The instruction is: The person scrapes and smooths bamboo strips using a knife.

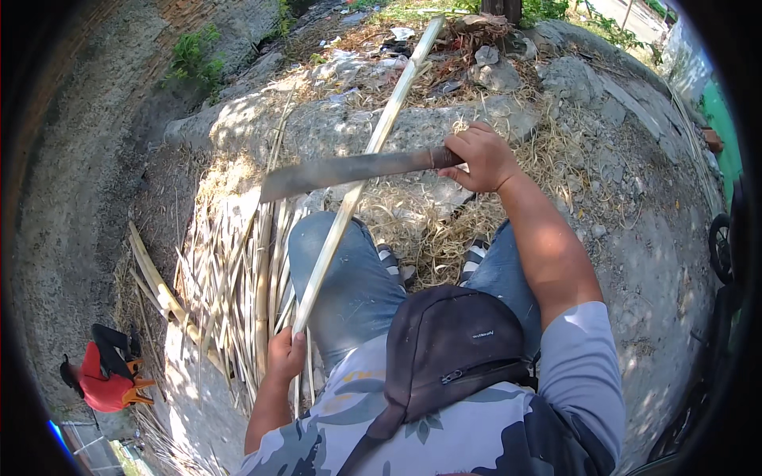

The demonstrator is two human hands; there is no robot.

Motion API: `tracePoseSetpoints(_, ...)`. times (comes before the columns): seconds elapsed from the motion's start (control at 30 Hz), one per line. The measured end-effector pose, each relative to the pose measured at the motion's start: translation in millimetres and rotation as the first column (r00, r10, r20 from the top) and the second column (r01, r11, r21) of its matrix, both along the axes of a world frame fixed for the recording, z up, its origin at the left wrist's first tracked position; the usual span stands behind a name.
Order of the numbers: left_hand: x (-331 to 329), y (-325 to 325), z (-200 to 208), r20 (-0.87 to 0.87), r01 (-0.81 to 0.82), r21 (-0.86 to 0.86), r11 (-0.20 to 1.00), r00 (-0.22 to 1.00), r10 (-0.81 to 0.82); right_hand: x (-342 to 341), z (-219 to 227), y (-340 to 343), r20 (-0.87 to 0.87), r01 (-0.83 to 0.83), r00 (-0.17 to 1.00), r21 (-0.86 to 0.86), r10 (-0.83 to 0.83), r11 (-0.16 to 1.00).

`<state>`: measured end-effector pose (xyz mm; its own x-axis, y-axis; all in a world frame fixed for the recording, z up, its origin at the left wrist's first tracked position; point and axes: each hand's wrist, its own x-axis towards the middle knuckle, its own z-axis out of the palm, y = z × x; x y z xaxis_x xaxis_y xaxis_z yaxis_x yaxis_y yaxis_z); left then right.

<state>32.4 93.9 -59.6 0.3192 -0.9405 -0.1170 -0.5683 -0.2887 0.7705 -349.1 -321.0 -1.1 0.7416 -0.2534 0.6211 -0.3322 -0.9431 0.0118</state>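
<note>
My right hand (480,157) is closed round the dark handle of a machete (349,173), whose long blade points left. The blade lies across a pale split bamboo strip (386,119); whether it touches the strip I cannot tell. Low on the left, my left hand (286,353) grips the near end of that strip. From there the strip slants up and away to the right, passing over my left thigh, its far end near the rubble at the top.
Many split bamboo strips (230,278) lie in a pile on the left, beside thicker curved pieces (163,293). Curly shavings (436,238) cover the ground between my sandals. A black bag (452,349) rests on my lap. A person in red (107,381) sits far left.
</note>
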Motion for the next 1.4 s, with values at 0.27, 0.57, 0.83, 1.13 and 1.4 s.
tracePoseSetpoints(0.27,6.1,26.1,-0.4,0.144,0.002,0.117,0.993,0.989,-0.019,-7.2,-2.6,-2.4,-0.164,0.671,0.736,0.309,-0.657,0.674)
tracePoseSetpoints(0.57,-12.3,18.8,-14.1,0.271,-0.150,-0.206,0.967,0.941,0.204,-5.6,-2.7,1.3,-0.037,0.550,0.829,0.231,-0.558,0.802)
tracePoseSetpoints(0.83,-9.9,12.6,-6.8,0.428,-0.172,0.075,0.982,0.895,0.124,15.4,-2.3,22.0,-0.140,0.249,0.963,0.124,-0.232,0.960)
tracePoseSetpoints(1.13,2.1,22.7,-12.1,0.511,-0.152,0.033,0.988,0.852,0.114,1.2,12.9,1.8,-0.251,0.619,0.781,0.423,-0.571,0.661)
tracePoseSetpoints(1.4,2.2,10.6,0.7,0.532,-0.137,0.084,0.987,0.844,0.071,-12.2,-6.9,-5.4,-0.192,0.535,0.812,0.624,-0.552,0.570)
